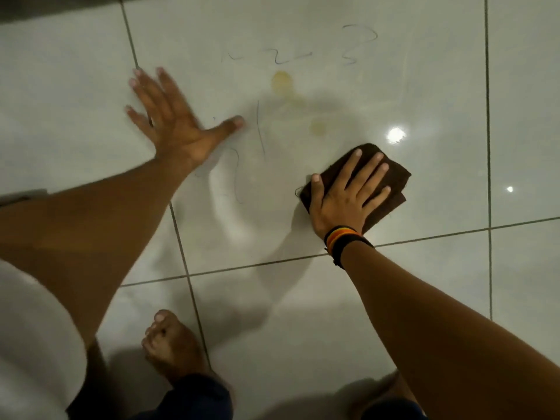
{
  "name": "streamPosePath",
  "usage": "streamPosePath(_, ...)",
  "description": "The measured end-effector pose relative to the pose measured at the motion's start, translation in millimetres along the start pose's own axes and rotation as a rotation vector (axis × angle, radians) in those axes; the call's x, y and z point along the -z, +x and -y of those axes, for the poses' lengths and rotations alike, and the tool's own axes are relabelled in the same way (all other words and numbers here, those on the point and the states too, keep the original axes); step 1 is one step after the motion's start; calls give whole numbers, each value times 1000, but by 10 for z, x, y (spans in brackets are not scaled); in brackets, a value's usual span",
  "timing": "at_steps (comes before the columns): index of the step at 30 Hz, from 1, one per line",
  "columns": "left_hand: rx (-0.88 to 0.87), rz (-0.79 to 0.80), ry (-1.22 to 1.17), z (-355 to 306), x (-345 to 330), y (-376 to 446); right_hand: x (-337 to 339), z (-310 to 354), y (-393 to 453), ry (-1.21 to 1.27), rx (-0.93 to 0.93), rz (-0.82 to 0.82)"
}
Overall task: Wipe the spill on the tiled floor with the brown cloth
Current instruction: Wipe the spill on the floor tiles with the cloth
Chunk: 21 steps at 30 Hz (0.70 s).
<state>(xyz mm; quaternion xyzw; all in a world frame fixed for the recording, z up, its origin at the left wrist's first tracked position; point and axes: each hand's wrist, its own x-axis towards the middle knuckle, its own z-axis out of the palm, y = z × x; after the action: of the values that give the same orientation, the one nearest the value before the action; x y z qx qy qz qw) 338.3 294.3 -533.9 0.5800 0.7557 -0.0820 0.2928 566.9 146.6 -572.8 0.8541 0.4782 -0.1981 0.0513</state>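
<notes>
The right hand (345, 204) is pressing flat on the brown cloth (391, 183) right of centre in the frame, fingers spread and straight rather than curled, so the grip is apart, palm down, pinning the cloth to the tiled floor (424, 95). The folded cloth is showing beyond the fingertips and to the right of the hand. A striped wristband (342, 241) is sitting on the right wrist, just above a grout line (424, 237) running across the frame.

The spill (283, 83) is lying above and left of the cloth as yellowish patches, one upper centre and a fainter one (318, 127) nearer the cloth; the cloth is not touching either. Thin dark scribble marks (359, 43) are lying around the patches.

The left hand (172, 122) is resting open and flat on the tile at the upper left, fingers splayed, holding nothing, well apart from the cloth. Bare tile is lying open between the two hands and to the right of the cloth. A bare foot (172, 347) is standing at the lower centre.
</notes>
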Motion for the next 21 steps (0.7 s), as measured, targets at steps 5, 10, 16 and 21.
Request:
streamPosePath(5, 269, 48, -30, 621, 199, 145, -18, -30, 10, -39, -2, 0)
streamPosePath(10, 224, 186, -34, 710, 158, 126, -75, -35, 29, -47, -5, -23)
streamPosePath(16, 98, 285, -41, 836, 258, 137, -42, -66, 132, -61, 16, -42)
streamPosePath(21, 67, 308, -17, 887, 273, 154, 206, 394, 901, -38, -52, -120)
